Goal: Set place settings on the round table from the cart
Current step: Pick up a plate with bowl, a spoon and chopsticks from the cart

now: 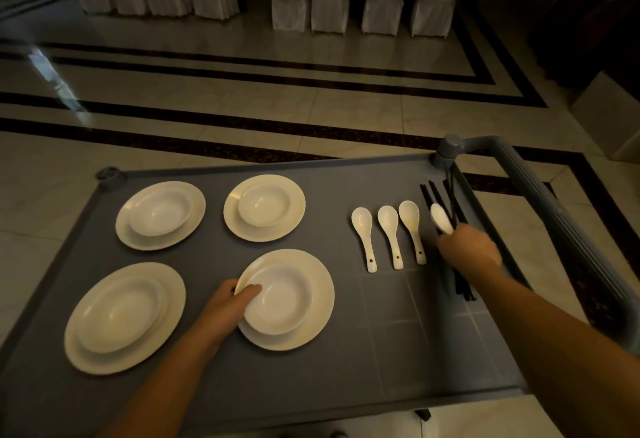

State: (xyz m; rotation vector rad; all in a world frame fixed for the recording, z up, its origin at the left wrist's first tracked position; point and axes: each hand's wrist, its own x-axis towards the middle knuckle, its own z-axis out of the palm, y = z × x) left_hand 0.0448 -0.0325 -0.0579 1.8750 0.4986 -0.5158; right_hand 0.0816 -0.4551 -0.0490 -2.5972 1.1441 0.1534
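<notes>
Dim banquet hall, glossy tiled floor [311, 98] with dark stripe borders, a row of white-covered chairs [329, 4] standing along the far side. A grey cart [398, 333] is filling the foreground, its ribbed handle [568, 229] running down the right edge. Four plate-and-bowl sets are sitting on the cart top: far left set [160, 214], far middle set [264, 207], near left set [124, 318], and the near middle plate [311, 285] carrying a bowl [277, 297]. The left hand [230, 309] is gripping that bowl's left rim, thumb lying over the rim inside the bowl, other fingers hidden under it; the bowl is looking slightly tilted on the plate. Three white spoons [389, 235] are lying side by side to the right of the plates, handles pointing toward the camera. Black chopsticks [446, 202] are lying in a bundle along the cart's right edge. The right hand [471, 252] is curling closed over the chopsticks and holding a fourth spoon [441, 217], bowl end sticking out past the fingers. Whether it is also grasping chopsticks, cannot tell.
</notes>
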